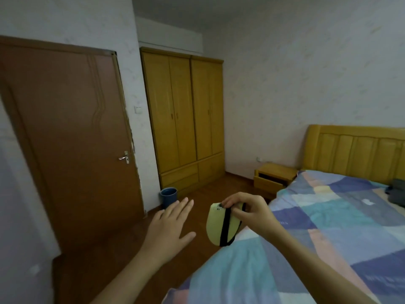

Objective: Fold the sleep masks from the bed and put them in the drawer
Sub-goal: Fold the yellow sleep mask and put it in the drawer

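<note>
A pale yellow sleep mask (215, 226), folded in half with its black strap running down it, hangs in the air beside the bed's near corner. My right hand (247, 211) pinches its top edge together with the strap. My left hand (169, 224) hovers to the left of the mask with flat, spread fingers and holds nothing. Past the mask, a yellow wooden nightstand (274, 176) stands by the headboard with its drawer (270, 183) pulled partly open. A dark grey item (396, 191) lies on the bed near the right edge; I cannot tell what it is.
The bed (328, 227) with a patchwork cover of blue, teal and pink fills the lower right. A brown door (70, 139) is shut on the left, with a blue bin (168, 195) beside a tall yellow wardrobe (184, 117). Brown wooden floor lies between me and the nightstand.
</note>
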A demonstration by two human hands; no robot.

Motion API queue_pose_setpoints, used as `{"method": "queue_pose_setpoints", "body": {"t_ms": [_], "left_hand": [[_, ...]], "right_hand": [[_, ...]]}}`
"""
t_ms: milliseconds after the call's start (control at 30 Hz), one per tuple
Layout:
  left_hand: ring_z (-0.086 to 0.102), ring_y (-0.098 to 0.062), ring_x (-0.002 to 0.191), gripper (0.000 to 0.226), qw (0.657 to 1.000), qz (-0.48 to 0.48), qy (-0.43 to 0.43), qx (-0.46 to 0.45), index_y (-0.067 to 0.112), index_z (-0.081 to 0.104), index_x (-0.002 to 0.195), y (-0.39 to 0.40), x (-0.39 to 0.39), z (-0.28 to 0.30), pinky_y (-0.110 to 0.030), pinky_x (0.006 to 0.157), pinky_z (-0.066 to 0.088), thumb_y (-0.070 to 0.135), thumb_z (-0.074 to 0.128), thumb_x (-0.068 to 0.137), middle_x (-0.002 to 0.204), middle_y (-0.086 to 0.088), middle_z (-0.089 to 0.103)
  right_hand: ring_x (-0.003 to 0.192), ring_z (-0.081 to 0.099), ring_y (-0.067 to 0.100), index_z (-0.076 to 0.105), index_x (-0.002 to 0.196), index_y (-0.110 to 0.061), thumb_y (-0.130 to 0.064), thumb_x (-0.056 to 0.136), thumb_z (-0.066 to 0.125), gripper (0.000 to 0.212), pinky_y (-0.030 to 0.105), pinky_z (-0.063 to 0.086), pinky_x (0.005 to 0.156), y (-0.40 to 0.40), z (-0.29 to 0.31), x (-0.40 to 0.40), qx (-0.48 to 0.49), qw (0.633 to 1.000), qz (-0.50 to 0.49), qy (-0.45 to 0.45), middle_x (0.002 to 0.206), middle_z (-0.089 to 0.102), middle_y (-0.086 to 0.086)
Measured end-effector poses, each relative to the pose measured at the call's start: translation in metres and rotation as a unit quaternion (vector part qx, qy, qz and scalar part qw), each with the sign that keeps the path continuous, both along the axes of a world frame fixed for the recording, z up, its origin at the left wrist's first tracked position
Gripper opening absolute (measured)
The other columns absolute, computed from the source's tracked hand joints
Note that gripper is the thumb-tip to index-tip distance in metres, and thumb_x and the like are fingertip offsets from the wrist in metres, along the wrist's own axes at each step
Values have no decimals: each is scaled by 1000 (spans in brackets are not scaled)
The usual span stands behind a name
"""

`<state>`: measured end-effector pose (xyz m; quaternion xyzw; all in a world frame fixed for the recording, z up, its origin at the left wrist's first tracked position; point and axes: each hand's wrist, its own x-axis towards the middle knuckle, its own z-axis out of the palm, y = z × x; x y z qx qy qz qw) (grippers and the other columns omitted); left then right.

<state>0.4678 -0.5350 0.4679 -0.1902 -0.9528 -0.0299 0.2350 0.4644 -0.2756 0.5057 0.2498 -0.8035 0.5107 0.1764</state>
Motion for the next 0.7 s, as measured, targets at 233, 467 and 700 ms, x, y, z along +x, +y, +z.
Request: {"method": "queue_pose_setpoints", "body": {"t_ms": [233, 467, 700], "left_hand": [[0, -7, 145, 77, 1000, 16, 10, 1, 37, -10, 147, -61, -114, -10, -32, 113, 9, 66, 30, 88, 158, 15, -3], [7, -11, 146, 80, 999, 38, 11, -25, 31, -2, 151, -118, -245, 3, -36, 114, 16, 62, 39, 88, 160, 10, 6], [6, -12, 146, 81, 1000, 20, 17, -17, 28, -3, 151, -178, -405, 7, -36, 115, 19, 61, 39, 89, 160, 9, 4]], "right_hand": [[101, 66, 8, 75, 91, -23, -13, 82, 71, 15, 24, 57, 75, -57, -16, -133, -17, 998, 54, -40, 106, 70, -11], [111, 62, 9, 69, 110, -21, -36, 65, 85, 50, 26, 55, 86, -122, -18, -267, -31, 993, 108, -17, 119, 63, -16], [110, 62, 9, 69, 109, -18, -26, 68, 83, 43, 23, 56, 81, -192, -21, -401, -37, 996, 83, 14, 119, 61, -14]]}}
